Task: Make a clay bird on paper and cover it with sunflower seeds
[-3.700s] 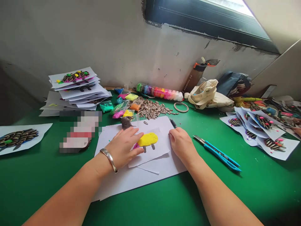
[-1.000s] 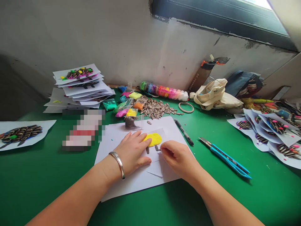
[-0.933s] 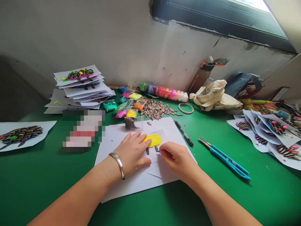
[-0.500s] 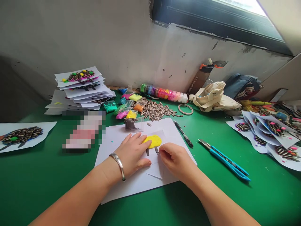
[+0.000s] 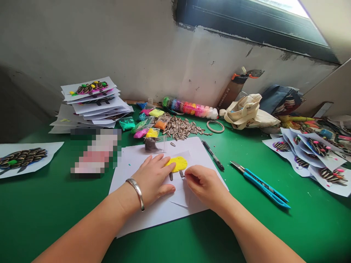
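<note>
A flat yellow clay oval (image 5: 178,164) lies on a small white sheet, with two short dark clay strips below it, the left one (image 5: 171,176) and the right one (image 5: 181,174). My left hand (image 5: 155,178) rests flat on the paper with its fingers spread, fingertips touching the oval's left edge. Beside the right strip, my right hand (image 5: 201,182) is closed in a pinch; what its fingertips hold is too small to make out. Larger white paper (image 5: 131,223) lies under both hands.
Sunflower seeds (image 5: 181,128) and colored clay bags (image 5: 156,113) lie behind the paper. To the right are a black pen (image 5: 213,155), a blue cutter (image 5: 263,188) and seed pictures (image 5: 315,146). Stacked pictures (image 5: 95,106) stand back left.
The whole view has shifted slightly. Both hands keep nearly the same place on the paper, and the right fingertips stay by the right dark strip.
</note>
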Demonstrator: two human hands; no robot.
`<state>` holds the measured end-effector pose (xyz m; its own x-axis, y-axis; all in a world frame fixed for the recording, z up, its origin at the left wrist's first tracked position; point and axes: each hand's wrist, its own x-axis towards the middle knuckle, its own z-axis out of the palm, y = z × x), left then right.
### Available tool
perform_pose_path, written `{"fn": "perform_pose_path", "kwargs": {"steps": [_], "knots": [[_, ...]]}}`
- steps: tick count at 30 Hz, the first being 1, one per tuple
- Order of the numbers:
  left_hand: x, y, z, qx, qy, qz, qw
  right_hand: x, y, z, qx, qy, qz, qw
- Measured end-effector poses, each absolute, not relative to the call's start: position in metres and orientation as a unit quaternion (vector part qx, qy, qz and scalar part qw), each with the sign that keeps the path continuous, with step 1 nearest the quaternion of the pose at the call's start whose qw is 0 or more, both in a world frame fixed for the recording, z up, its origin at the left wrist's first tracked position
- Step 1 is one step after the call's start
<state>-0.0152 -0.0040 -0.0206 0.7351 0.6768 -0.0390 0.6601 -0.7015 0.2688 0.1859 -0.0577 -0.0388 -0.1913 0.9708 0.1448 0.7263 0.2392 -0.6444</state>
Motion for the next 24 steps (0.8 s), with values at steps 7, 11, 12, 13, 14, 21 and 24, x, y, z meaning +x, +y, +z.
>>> {"fn": "perform_pose_path", "kwargs": {"steps": [7,11,12,13,14,21,24], "knots": [[-0.016,-0.003,-0.024,0.922,0.363,0.037,0.132,0.186,-0.059,-0.037,-0.589,-0.736,0.213,0.257],[-0.016,-0.003,-0.024,0.922,0.363,0.037,0.131,0.187,-0.058,-0.036,-0.591,-0.73,0.219,0.265],[-0.016,-0.003,-0.024,0.922,0.362,0.038,0.13,0.187,-0.057,-0.036,-0.591,-0.729,0.22,0.266],[-0.016,-0.003,-0.024,0.923,0.361,0.038,0.128,0.187,-0.057,-0.036,-0.591,-0.729,0.22,0.265],[-0.016,-0.003,-0.024,0.924,0.359,0.038,0.127,0.187,-0.057,-0.036,-0.591,-0.731,0.219,0.263],[-0.017,-0.004,-0.025,0.923,0.357,0.054,0.132,0.194,-0.057,-0.035,-0.588,-0.719,0.217,0.299],[-0.018,-0.003,-0.026,0.922,0.357,0.061,0.14,0.203,-0.052,-0.036,-0.606,-0.696,0.2,0.328]]}}
